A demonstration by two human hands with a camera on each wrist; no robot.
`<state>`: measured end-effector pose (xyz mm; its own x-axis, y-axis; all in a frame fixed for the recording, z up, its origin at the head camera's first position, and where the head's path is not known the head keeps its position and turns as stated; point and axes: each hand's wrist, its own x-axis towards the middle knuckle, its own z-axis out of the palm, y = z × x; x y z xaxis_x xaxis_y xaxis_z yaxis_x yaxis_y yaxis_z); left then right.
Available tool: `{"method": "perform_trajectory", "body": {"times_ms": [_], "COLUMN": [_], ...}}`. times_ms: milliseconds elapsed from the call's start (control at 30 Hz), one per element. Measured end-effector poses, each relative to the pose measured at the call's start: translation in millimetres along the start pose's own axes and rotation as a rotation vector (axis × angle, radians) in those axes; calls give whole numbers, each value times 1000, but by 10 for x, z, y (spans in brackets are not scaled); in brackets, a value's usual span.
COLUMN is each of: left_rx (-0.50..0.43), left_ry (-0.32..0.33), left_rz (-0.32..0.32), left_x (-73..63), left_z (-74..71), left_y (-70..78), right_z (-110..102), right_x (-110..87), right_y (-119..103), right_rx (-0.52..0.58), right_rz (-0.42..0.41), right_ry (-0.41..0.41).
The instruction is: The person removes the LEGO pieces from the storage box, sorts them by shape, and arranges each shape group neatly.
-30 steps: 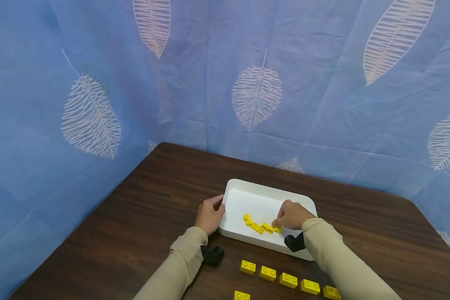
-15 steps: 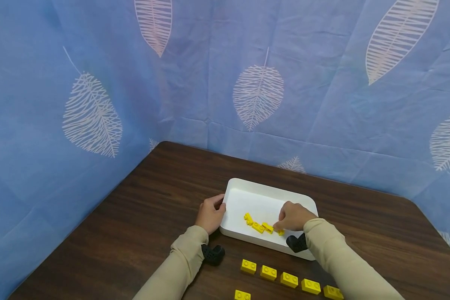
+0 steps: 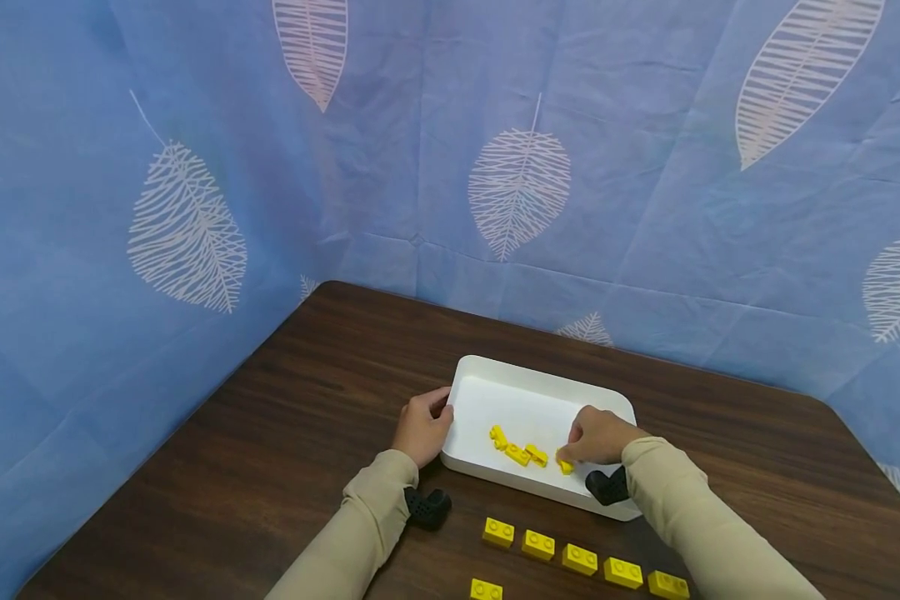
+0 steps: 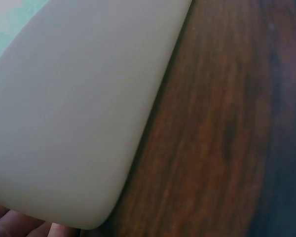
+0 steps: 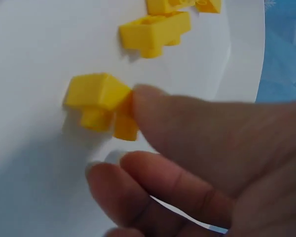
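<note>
A white tray (image 3: 528, 379) stands on a dark wooden table (image 3: 330, 367), with both hands at it. The left hand (image 3: 422, 429) is at the tray's nine o'clock end, its thumb and fingers spread, relaxed and resting against the short wall; the left wrist view shows only part of the fingers.

The right hand (image 3: 598, 435) reaches over the tray's three o'clock part with bent fingers. Its thumb touches one end of a yellow brick (image 5: 96, 94), while two fingers sit just below, toward six o'clock in the right wrist view; whether they pinch the brick cannot be told. That brick lies inside the tray, at about five o'clock from its middle, its two studs pointing to roughly six o'clock in the same view.

Three more yellow bricks (image 3: 518, 455) lie close together in the tray, toward seven o'clock.

Outside the tray, a row of five yellow bricks (image 3: 580, 559) sits studs up on the table, running from seven to five o'clock of it. A single yellow brick (image 3: 487, 590) lies nearer the person, at seven o'clock. At twelve o'clock, beyond the table, hangs a blue curtain (image 3: 390, 150) with pale leaf prints.
</note>
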<state>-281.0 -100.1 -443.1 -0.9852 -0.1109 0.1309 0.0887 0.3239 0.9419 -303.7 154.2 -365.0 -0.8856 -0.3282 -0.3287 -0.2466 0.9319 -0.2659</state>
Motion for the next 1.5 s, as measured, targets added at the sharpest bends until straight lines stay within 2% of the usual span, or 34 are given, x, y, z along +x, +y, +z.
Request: {"method": "perform_trajectory", "body": {"times_ms": [200, 500, 867, 967, 1100, 1500], "left_rx": [-3, -5, 2, 6, 4, -8], "left_ry": [-4, -2, -7, -6, -8, -3], "left_rz": [-7, 10, 2, 9, 9, 22], "left_x": [-16, -24, -46, -51, -65, -32], "left_z": [19, 31, 40, 42, 42, 35], "left_y": [-8, 15, -14, -21, -15, -27], "right_z": [75, 66, 65, 52, 33, 93], "right_x": [11, -62, -125, -192, -341, -876], "right_y": [23, 59, 99, 80, 15, -339], "right_rx": [-10, -2, 8, 21, 28, -26], "right_rz": [0, 1, -16, -43, -124, -317], "right_ry": [-12, -25, 3, 26, 73, 193]}}
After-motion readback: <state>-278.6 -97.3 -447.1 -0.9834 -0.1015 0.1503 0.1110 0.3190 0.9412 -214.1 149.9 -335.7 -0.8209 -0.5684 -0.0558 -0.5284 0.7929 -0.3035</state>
